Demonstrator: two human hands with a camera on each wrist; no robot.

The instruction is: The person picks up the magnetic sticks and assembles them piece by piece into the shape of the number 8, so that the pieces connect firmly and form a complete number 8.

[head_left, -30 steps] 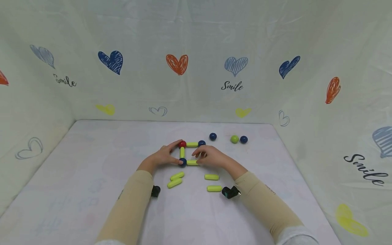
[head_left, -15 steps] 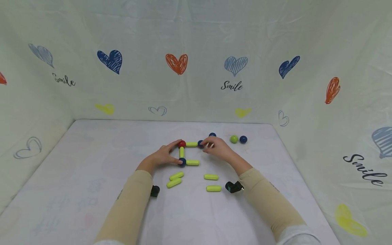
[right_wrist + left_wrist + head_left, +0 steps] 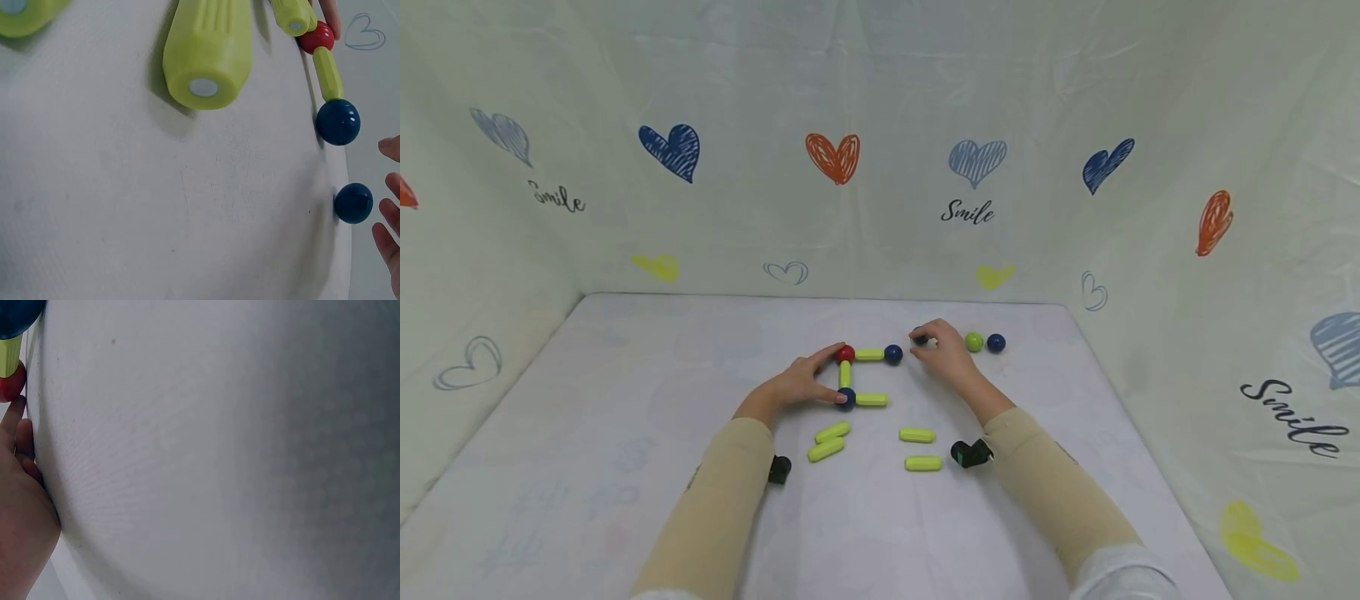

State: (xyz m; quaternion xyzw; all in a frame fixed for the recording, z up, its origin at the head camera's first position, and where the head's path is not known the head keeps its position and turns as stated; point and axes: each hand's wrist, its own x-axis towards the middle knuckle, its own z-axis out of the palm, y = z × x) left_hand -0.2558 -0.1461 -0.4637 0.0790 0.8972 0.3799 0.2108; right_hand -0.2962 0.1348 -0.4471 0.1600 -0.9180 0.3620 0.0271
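My left hand point(image 3: 793, 382) rests at the left side of a small ball-and-rod frame, index fingertip at the red ball point(image 3: 845, 354) and thumb at the near blue ball point(image 3: 846, 399). Lime rods join those two balls; another rod point(image 3: 869, 355) runs right from the red one to a second blue ball point(image 3: 892, 355). From the near blue ball a rod point(image 3: 872, 400) points right with its end free. My right hand point(image 3: 951, 354) has fingers spread around a loose blue ball point(image 3: 354, 203); the right wrist view shows a gap between them.
Farther right lie a green ball point(image 3: 973, 342) and a blue ball point(image 3: 996, 342). Nearer me are two loose lime rods point(image 3: 826, 449) on the left and two more point(image 3: 922, 463) on the right. Black wrist cameras point(image 3: 972, 453) hang under both forearms. A heart-printed sheet stands behind.
My right hand has moved from the near rod's free end, past the frame's far blue ball, to the loose blue ball behind it. My left hand has stayed in place.
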